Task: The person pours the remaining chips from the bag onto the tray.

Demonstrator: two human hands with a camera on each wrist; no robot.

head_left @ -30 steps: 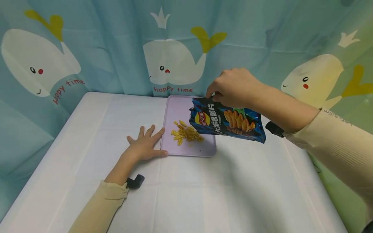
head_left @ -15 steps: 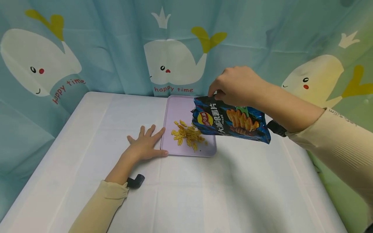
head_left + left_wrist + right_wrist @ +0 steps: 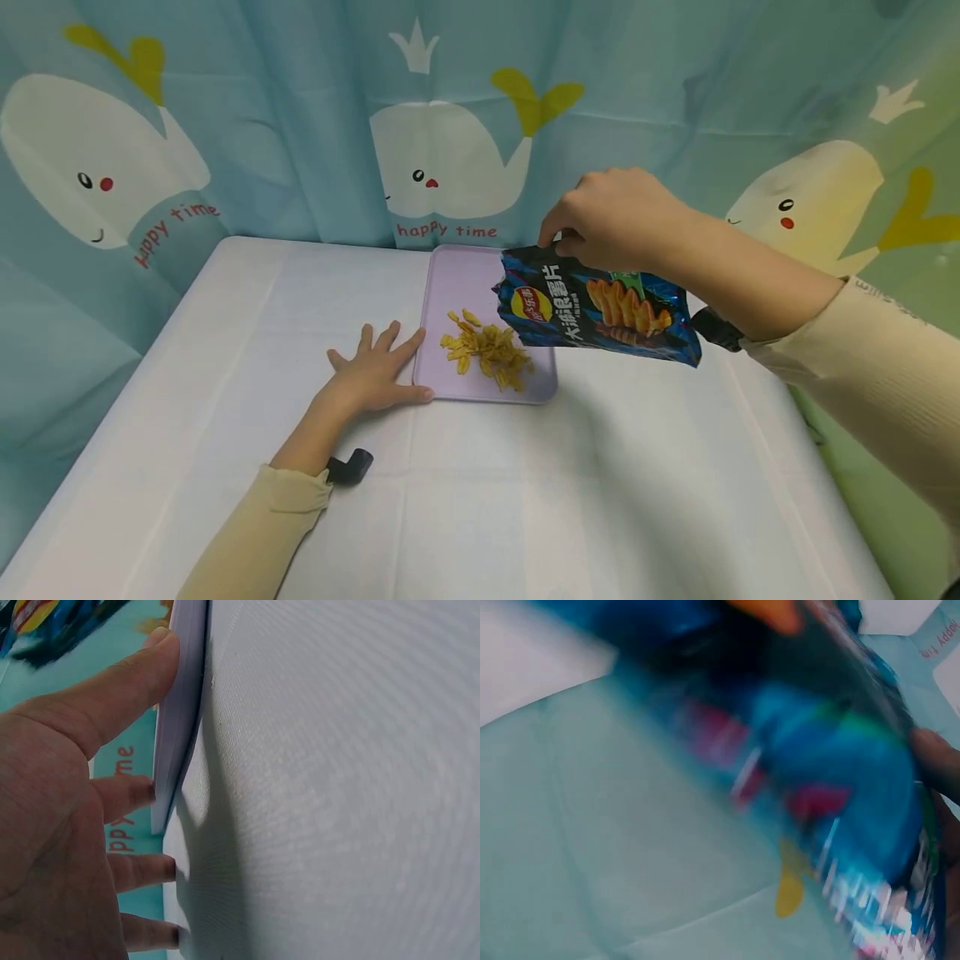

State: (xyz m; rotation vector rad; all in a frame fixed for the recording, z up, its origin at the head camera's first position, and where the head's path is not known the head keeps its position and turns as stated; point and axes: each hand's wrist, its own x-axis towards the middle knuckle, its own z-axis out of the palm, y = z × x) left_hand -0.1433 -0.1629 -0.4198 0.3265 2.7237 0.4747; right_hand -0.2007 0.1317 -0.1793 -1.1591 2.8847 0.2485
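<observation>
My right hand (image 3: 607,212) pinches the upper edge of a dark blue chip bag (image 3: 600,308), held on its side with the torn mouth facing left over the tray. In the right wrist view the bag (image 3: 840,772) is blurred and fills much of the frame. Golden chips (image 3: 487,350) lie in a loose pile on a lilac tray (image 3: 465,279); the bag hides part of the tray's right side. My left hand (image 3: 371,375) is spread at the tray's left edge, thumb and index finger touching the rim. From the left wrist, straight fingers show against the tray's side (image 3: 180,712).
A white cloth (image 3: 465,500) covers the table. Behind it hangs a blue-green curtain (image 3: 300,150) printed with whales. Each wrist carries a small black camera mount, one of them (image 3: 350,467) beside the left sleeve.
More chips have landed on the tray, spreading the pile toward its lower right. My right hand and the bag have shifted slightly right. The left hand stays in place.
</observation>
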